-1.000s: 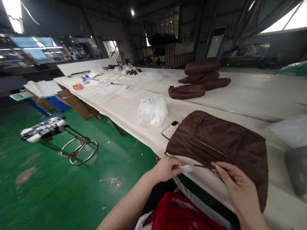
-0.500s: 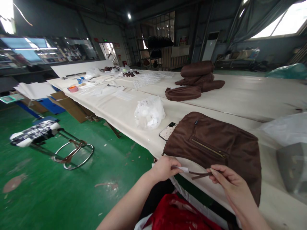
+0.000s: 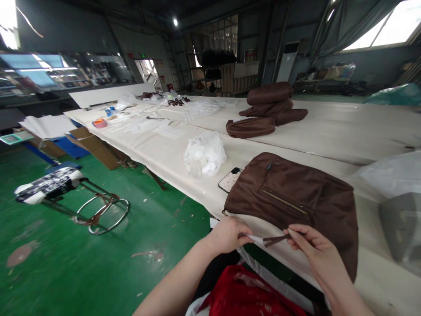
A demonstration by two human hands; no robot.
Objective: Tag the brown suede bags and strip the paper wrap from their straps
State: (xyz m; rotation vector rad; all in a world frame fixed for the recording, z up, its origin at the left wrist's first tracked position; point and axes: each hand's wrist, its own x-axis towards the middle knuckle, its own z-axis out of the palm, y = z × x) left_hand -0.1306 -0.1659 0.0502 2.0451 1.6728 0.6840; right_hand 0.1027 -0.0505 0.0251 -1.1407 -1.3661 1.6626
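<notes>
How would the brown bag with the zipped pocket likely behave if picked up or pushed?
The brown bag would probably sag when lifted, as soft wrinkles run across it. It may be light for its size, since it lies fairly flat. That flat lie on the table also makes rolling or tipping unlikely if pushed.

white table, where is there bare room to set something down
The widest bare patch of the table lies right of the brown bundles, behind the brown bag. A smaller one lies between the bundles and the plastic bag. It is crowded at the far end, with clear plastic, and around the phone, left hand and right hand.
</notes>
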